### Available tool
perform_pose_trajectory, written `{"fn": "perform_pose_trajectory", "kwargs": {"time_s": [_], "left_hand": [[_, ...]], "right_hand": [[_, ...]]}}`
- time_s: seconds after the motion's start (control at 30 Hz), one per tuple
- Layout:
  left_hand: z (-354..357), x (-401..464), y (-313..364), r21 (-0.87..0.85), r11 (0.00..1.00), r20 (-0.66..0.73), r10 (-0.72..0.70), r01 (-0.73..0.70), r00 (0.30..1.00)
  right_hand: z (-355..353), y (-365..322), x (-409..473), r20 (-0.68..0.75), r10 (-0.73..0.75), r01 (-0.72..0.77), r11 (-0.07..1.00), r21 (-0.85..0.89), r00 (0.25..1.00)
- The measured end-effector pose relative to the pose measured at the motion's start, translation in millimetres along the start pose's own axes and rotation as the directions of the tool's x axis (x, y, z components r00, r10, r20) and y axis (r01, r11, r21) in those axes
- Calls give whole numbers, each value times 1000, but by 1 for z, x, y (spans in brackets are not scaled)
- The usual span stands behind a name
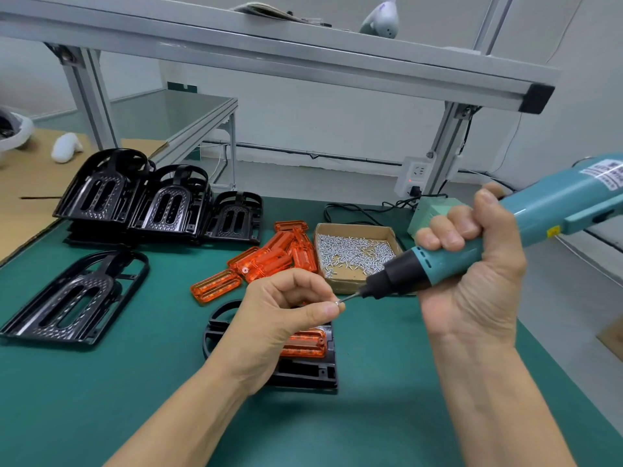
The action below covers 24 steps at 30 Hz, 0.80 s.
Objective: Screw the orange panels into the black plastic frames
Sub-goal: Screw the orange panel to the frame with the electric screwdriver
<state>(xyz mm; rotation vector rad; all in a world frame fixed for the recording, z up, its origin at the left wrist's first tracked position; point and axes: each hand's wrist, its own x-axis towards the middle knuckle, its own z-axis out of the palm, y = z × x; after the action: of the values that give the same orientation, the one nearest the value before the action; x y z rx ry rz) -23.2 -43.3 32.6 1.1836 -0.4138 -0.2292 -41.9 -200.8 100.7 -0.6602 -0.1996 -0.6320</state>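
Left hand (286, 315) pinches a screw (336, 302) onto the bit so the right hand's (472, 264) gripped screwdriver (505, 230) picks it up.

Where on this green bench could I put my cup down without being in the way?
The green mat is bare near its front edge, left of the left hand and below the lone black frame. It is also bare between the forearms. The back is crowded: stacked frames, orange panels and the screw box.
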Motion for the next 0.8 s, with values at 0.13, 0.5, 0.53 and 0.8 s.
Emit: {"fn": "perform_pose_trajectory", "kwargs": {"time_s": [0.13,0.5,0.53,0.8], "left_hand": [[-1,-1,0,12,1000,2,3,-3,1000],[-2,-1,-4,184,977,-3,105,-103,994],[-2,-1,-5,228,965,-6,132,-127,991],[-2,-2,-8,505,825,52,267,-256,962]], "right_hand": [[0,0,-1,10,6,-6,1000,-9,1000],[-3,4,-4,114,-62,72,993,-94,992],[-3,4,-5,125,-77,90,991,-102,989],[-12,14,-11,244,-99,133,983,-128,965]]}}
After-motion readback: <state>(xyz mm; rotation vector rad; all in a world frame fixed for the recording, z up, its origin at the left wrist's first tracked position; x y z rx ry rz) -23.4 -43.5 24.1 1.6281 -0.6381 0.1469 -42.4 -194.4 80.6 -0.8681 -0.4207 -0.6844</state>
